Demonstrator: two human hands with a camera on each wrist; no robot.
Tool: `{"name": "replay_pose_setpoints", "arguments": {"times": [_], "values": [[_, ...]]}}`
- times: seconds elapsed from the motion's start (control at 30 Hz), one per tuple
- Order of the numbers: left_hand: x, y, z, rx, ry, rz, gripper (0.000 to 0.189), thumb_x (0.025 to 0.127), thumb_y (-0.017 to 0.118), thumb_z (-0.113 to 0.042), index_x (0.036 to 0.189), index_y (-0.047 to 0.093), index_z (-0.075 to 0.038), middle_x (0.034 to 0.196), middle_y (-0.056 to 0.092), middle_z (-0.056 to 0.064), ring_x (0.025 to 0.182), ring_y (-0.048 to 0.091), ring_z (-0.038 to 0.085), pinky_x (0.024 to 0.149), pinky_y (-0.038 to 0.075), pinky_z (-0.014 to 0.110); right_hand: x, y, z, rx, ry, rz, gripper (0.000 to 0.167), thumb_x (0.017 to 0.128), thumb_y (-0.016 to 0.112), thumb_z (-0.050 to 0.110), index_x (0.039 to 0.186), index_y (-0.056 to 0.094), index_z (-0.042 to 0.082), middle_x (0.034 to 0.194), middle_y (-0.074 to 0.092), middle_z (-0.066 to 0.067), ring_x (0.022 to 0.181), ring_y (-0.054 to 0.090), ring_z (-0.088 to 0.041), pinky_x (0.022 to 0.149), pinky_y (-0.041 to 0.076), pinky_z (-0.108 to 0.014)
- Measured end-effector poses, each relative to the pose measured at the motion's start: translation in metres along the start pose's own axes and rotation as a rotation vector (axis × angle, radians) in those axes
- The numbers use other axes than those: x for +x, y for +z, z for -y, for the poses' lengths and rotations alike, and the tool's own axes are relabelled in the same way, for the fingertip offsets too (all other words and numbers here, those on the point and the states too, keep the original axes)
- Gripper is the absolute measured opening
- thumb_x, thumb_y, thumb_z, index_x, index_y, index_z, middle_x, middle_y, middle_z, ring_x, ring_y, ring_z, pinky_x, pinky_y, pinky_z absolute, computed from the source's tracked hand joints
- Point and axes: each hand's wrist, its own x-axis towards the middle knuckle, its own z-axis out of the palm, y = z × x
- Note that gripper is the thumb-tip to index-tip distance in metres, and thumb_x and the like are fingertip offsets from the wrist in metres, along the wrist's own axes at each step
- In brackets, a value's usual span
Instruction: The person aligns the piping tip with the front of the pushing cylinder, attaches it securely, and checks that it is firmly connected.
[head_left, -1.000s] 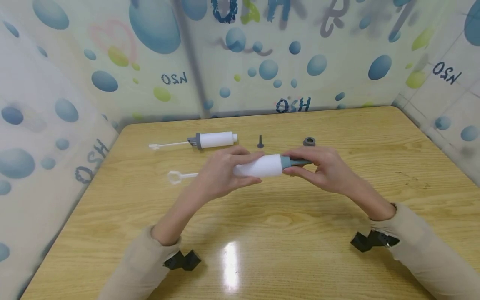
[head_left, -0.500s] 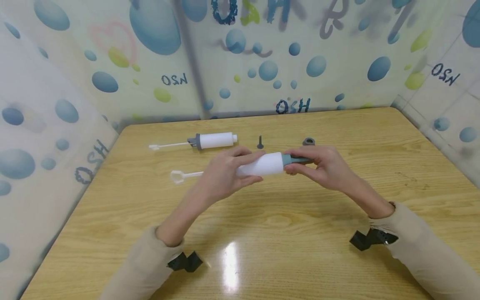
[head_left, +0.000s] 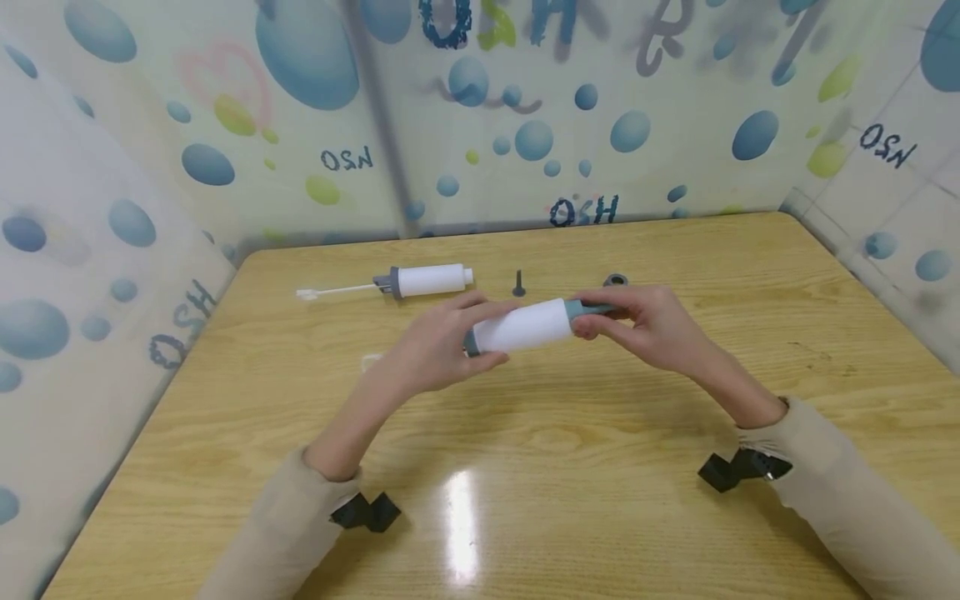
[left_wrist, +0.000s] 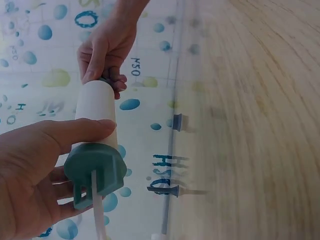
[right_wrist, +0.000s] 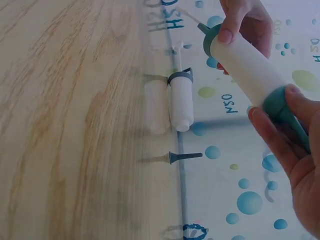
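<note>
Held across both hands above the table is a large white syringe [head_left: 522, 325] with teal end pieces and a thin white plunger rod [left_wrist: 97, 205]. My left hand [head_left: 435, 342] grips the barrel near its teal flanged collar [left_wrist: 96, 167], thumb on top. My right hand [head_left: 645, 325] pinches the teal tapered nozzle [head_left: 581, 315] at the other end, thumb and fingers around its base in the right wrist view. The nozzle end tilts slightly up. Only a bit of the rod's looped handle [head_left: 369, 361] shows in the head view; my left hand hides the rest.
A second white syringe [head_left: 431, 280] with a dark grey collar lies at the back left of the wooden table [head_left: 570, 500]. Beside it stands a small dark grey nozzle [head_left: 519, 285]. A dark grey ring-shaped cap [head_left: 616, 280] lies behind my right hand. Patterned walls border the table.
The held syringe has tilted, nozzle end up. My left hand has slid back along the barrel, exposing the teal collar, and the looped handle has shifted right, mostly behind the hand.
</note>
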Motion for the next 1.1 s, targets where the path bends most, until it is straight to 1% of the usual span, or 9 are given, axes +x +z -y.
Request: {"name": "replay_pose_setpoints", "arguments": {"times": [0.07,0.2,0.3,0.4,0.5,0.6,0.77,1.1], "values": [[0.001,0.003,0.003,0.006,-0.004,0.019,0.055,0.086,0.083,-0.022,0.135,0.063,-0.009,0.122,0.066,0.012,0.101,0.065,0.027,0.086,0.055,0.044,0.001,0.001,-0.004,-0.060,0.018,0.040,0.032,0.085,0.078,-0.001,0.117,0.073,-0.001,0.098,0.073,-0.006,0.079,0.070,-0.011,0.071,0.058,-0.024],[0.003,0.009,0.008,0.008,-0.043,0.070,0.050,0.085,0.084,-0.022,0.129,0.065,-0.008,0.124,0.067,0.012,0.106,0.065,0.028,0.089,0.054,0.045,0.003,0.003,-0.010,-0.190,0.046,0.167,0.030,0.086,0.081,0.011,0.115,0.075,0.004,0.099,0.074,-0.003,0.080,0.068,-0.010,0.067,0.057,-0.030],[0.003,0.012,0.011,0.004,-0.078,0.093,0.048,0.085,0.084,-0.022,0.126,0.065,-0.007,0.122,0.068,0.012,0.106,0.066,0.029,0.087,0.055,0.045,0.005,0.007,-0.012,-0.225,0.069,0.256,0.030,0.088,0.079,0.016,0.115,0.074,0.002,0.100,0.075,-0.004,0.078,0.066,-0.010,0.065,0.056,-0.032],[0.004,0.015,0.013,0.007,-0.088,0.107,0.048,0.084,0.085,-0.021,0.125,0.066,-0.007,0.122,0.068,0.013,0.105,0.066,0.029,0.086,0.055,0.044,0.007,0.011,-0.014,-0.238,0.091,0.311,0.030,0.091,0.077,0.018,0.116,0.074,0.002,0.103,0.074,-0.006,0.076,0.063,-0.009,0.064,0.054,-0.031],[0.005,0.018,0.016,0.008,-0.089,0.128,0.047,0.084,0.084,-0.021,0.125,0.066,-0.006,0.123,0.068,0.013,0.107,0.066,0.029,0.088,0.054,0.044,0.009,0.015,-0.016,-0.227,0.106,0.351,0.028,0.092,0.075,0.017,0.116,0.073,0.001,0.105,0.074,-0.008,0.077,0.061,-0.009,0.065,0.054,-0.031],[0.005,0.021,0.018,-0.001,-0.098,0.163,0.047,0.086,0.084,-0.021,0.126,0.066,-0.005,0.123,0.068,0.013,0.108,0.065,0.028,0.089,0.054,0.043,0.009,0.017,-0.019,-0.210,0.123,0.383,0.027,0.093,0.074,0.016,0.116,0.073,0.001,0.106,0.073,-0.008,0.079,0.061,-0.010,0.067,0.053,-0.031],[0.007,0.025,0.019,-0.027,-0.121,0.217,0.048,0.087,0.083,-0.022,0.128,0.064,-0.005,0.123,0.068,0.013,0.107,0.065,0.028,0.089,0.054,0.042,0.009,0.020,-0.023,-0.201,0.143,0.410,0.025,0.092,0.076,0.016,0.114,0.074,0.003,0.105,0.074,-0.006,0.082,0.063,-0.011,0.069,0.054,-0.034],[0.009,0.028,0.019,-0.008,-0.154,0.273,0.052,0.088,0.081,-0.026,0.133,0.062,-0.005,0.129,0.065,0.015,0.111,0.064,0.029,0.090,0.053,0.043,0.010,0.023,-0.028,-0.190,0.191,0.468,0.023,0.093,0.075,0.017,0.112,0.075,0.004,0.100,0.073,-0.002,0.079,0.061,-0.009,0.069,0.052,-0.032]]}}
